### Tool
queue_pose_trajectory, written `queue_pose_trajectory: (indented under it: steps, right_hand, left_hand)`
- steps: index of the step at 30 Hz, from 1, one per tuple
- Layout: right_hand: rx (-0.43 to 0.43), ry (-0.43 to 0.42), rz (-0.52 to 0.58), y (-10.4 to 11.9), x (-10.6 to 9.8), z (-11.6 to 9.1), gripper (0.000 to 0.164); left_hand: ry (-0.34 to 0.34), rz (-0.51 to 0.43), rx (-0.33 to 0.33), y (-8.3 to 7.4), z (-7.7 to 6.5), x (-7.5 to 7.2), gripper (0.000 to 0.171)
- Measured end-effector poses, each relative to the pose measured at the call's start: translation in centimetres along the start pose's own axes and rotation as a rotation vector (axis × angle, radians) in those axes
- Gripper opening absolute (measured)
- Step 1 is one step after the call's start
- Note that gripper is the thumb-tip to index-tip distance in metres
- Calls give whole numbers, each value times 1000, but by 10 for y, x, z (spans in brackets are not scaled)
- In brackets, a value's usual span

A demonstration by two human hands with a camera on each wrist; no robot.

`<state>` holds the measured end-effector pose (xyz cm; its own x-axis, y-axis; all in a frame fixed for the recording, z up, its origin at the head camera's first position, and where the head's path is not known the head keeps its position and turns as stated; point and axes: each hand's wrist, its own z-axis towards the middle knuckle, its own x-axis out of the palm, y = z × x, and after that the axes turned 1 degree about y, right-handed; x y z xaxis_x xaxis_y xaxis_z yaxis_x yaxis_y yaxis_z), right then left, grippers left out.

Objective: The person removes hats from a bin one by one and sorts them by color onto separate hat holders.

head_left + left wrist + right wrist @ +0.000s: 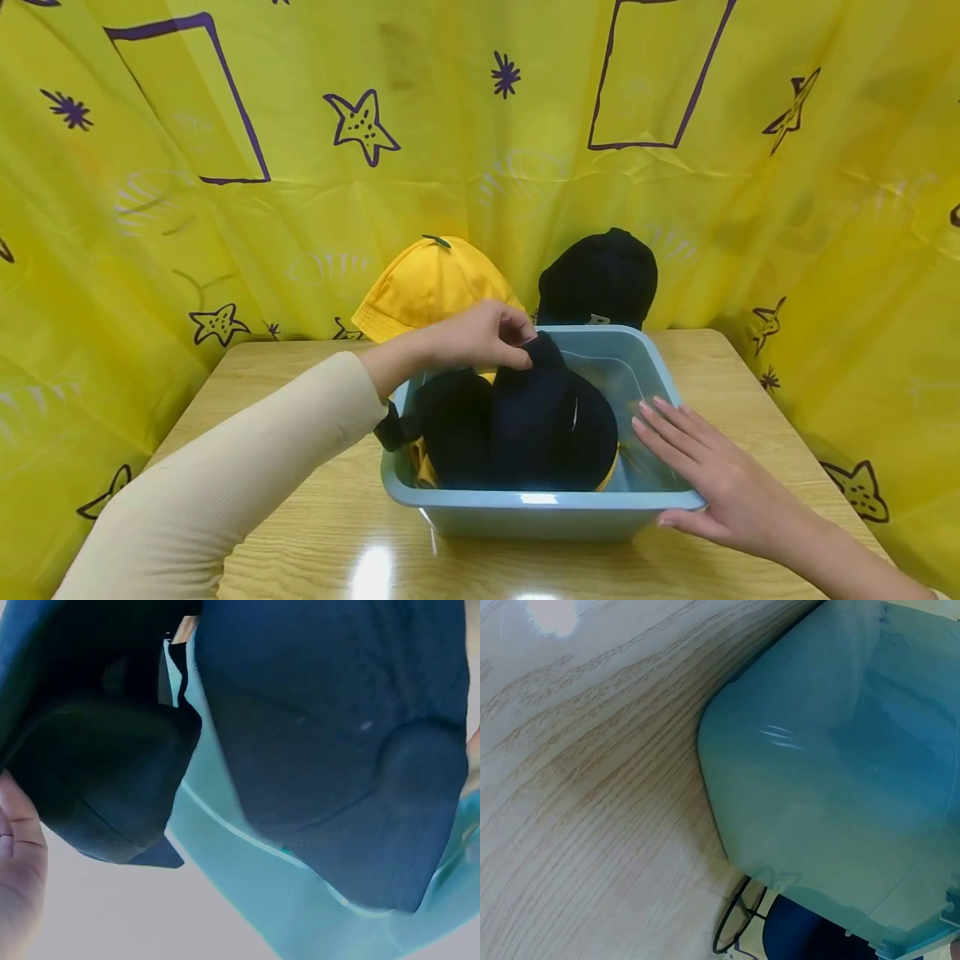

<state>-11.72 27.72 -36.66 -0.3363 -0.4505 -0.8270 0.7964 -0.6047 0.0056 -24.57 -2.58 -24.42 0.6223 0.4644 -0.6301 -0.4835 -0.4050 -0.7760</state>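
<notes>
A light blue plastic bin (540,500) stands on the wooden table with dark caps and some yellow cloth inside. My left hand (487,333) reaches over the bin and pinches the upper edge of a black cap (540,417) between thumb and fingers. Beside it in the bin lies another black cap (453,433). The left wrist view shows part of that hand (22,862) at a dark cap (105,780), with a second dark cap (337,750) to the right. My right hand (720,483) rests on the bin's right rim, fingers straight.
Behind the bin are a yellow hat (438,283) with a green stem on top and a black cap (600,279). A yellow patterned curtain (450,83) surrounds the table (300,517). In the right wrist view, a thin dark wire shape (735,915) shows past the bin.
</notes>
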Motion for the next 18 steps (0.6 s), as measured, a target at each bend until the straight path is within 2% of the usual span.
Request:
queue_pose_trajectory:
  steps: [3,6,12,15,18]
  right_hand:
    - [-19,-7,15,-2,-2,1,78]
    - [-45,-15,36,-3,-5,2,79]
    - [-191,-115,135,-15,-22,19,71]
    - [-250,-184,107,-21,-33,35,62]
    - [-318,-270,21,-27,-43,50,50]
  left_hand:
    - [-25,-34,50,-7,-1,-6,10]
    - [-44,-27,90,-15,-2,-12,11]
    - [-67,10,153,-38,-2,-26,11]
    - [-68,-3,194,-49,0,-33,11]
    - [-55,-39,229,-59,2,-39,11]
